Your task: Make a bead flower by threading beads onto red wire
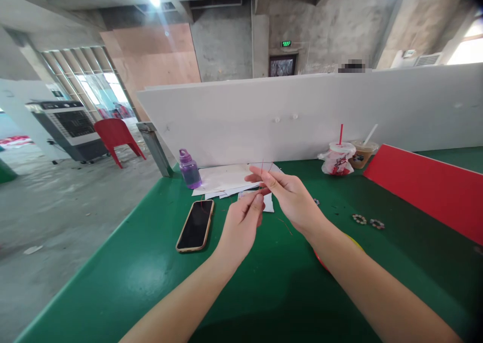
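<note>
Both my hands are raised above the green table [151, 262], close together. My right hand [290, 197] pinches a thin red thread [263, 166] that sticks up from its fingertips. My left hand [241, 227] is closed in a pinch just below and left of it, apparently on the same thread's lower part. Another bit of red thread [286, 226] lies on the table under my hands. A black phone [195, 225] lies flat to the left of my left hand.
White papers [226, 179] and a purple bottle [189, 169] sit by the white partition [302, 111]. Two drink cups [337, 157] stand at the back right, beside a red board [426, 187]. Small bead rings [367, 221] lie on the table. A red-and-yellow object [320, 258] shows under my right forearm.
</note>
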Demonstrator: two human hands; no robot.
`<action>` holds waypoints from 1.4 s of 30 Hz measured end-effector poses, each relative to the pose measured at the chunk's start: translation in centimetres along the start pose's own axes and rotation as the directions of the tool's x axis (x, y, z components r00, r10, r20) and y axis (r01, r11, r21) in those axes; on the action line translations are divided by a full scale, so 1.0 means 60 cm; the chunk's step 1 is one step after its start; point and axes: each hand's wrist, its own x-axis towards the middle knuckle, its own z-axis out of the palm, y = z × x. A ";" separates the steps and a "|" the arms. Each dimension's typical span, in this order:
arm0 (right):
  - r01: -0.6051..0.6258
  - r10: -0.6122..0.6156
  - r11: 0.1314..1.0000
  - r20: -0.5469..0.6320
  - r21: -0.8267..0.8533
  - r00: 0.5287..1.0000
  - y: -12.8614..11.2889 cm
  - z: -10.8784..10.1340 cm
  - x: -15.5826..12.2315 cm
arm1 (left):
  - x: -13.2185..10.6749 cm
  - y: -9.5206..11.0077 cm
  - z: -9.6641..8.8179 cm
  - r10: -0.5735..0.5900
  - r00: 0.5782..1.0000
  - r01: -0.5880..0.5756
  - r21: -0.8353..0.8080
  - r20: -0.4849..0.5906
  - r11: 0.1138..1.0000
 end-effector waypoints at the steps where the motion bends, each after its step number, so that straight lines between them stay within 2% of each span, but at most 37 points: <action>1: -0.018 0.018 1.000 0.014 0.022 1.000 -0.002 0.000 -0.001 | -0.001 0.001 0.001 -0.006 1.000 0.006 0.000 0.018 1.000; 6: -0.112 0.093 0.971 0.100 0.211 0.991 -0.015 -0.001 -0.007 | -0.007 0.008 0.007 -0.027 0.998 0.027 -0.003 0.049 1.000; 10: -0.140 0.102 0.957 0.160 0.253 0.982 -0.018 -0.005 -0.010 | -0.008 0.010 0.008 -0.040 0.998 0.038 0.034 0.057 0.999; 18: -0.210 0.155 0.966 0.313 0.153 0.937 -0.018 -0.020 -0.016 | -0.008 0.010 0.007 -0.005 0.990 -0.022 0.189 0.143 0.982; 23: -0.231 0.187 0.969 0.365 0.081 0.912 -0.033 -0.024 -0.023 | -0.011 0.011 0.008 -0.057 0.983 0.036 0.118 0.176 0.992; 31: -0.123 0.132 0.991 0.375 -0.048 0.917 -0.033 -0.024 -0.018 | -0.011 0.012 -0.003 -0.051 0.972 0.037 0.065 0.229 0.997; 35: -0.128 0.147 0.989 0.430 -0.073 0.891 -0.029 -0.024 -0.017 | -0.013 0.015 -0.006 -0.063 0.968 0.052 0.051 0.241 0.997; 42: -0.104 0.139 0.989 0.387 -0.110 0.912 -0.034 -0.024 -0.015 | -0.014 0.023 -0.008 -0.086 0.961 0.066 0.086 0.264 0.994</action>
